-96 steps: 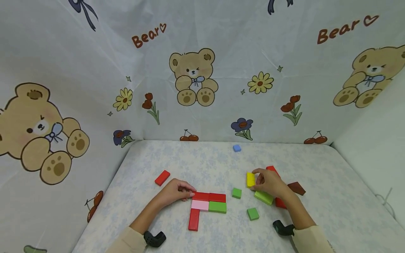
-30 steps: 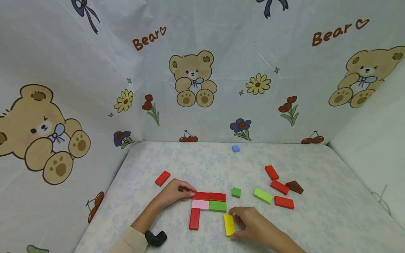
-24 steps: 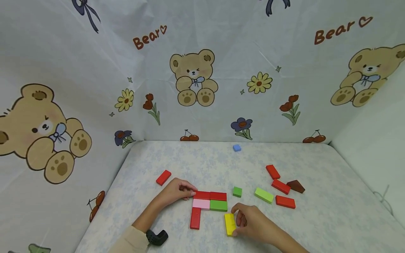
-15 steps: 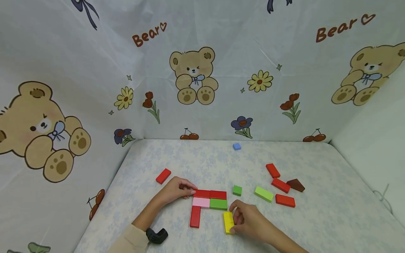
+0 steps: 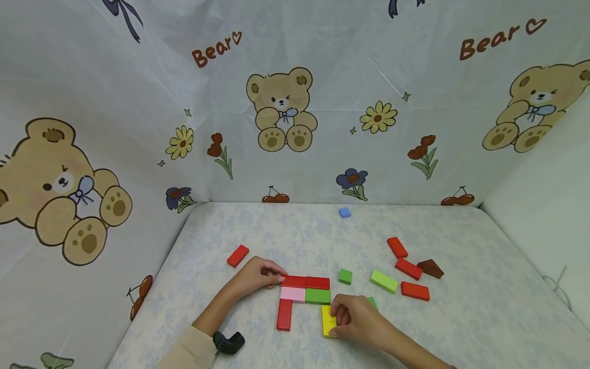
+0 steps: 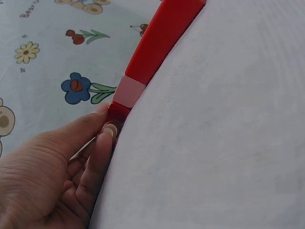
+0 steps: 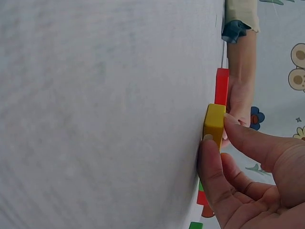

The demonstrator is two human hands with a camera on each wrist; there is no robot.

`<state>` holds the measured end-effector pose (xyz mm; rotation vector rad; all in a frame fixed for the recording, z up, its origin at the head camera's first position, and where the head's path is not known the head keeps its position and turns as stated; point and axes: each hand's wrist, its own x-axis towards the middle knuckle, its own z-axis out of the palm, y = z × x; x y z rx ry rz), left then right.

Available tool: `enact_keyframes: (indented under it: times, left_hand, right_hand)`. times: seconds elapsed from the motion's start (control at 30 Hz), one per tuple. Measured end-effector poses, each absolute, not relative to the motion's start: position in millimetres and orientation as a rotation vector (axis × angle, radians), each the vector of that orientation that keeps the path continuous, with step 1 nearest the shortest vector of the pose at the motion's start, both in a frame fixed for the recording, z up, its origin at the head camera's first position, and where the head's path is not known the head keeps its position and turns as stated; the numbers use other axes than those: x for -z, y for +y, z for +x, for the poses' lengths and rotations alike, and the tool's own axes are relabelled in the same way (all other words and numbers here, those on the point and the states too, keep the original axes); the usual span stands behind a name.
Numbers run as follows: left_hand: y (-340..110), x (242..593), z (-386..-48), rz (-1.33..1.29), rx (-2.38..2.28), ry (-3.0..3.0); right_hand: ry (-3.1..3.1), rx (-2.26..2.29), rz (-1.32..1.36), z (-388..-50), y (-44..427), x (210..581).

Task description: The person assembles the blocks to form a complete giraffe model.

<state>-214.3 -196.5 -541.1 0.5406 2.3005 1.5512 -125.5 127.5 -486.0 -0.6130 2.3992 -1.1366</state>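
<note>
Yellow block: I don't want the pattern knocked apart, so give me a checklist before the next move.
1. Right hand grips the yellow block: ok, between thumb and fingers.
2. Left hand on the upper-left red block: ok, fingertips at its corner.
3. Pink block meets the long green block: ok, no gap visible.
4. Yellow block touches the long green block: cannot tell, any gap is too fine to see.
5. Yellow block's right side flush with the long green block's right end: not ok, it juts past.

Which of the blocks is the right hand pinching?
The yellow block, the only one of that colour; the other blocks in view are red, green, pink, blue or brown.
</note>
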Motion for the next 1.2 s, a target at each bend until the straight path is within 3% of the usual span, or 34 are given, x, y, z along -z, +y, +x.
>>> enact_keyframes:
  times: [1.2]
  left_hand:
    - [-195.6, 539.1, -213.1, 0.573, -1.561, 2.307]
  right_hand:
    - [2.433, 1.124, -0.671, -126.9, 123.7, 488.1]
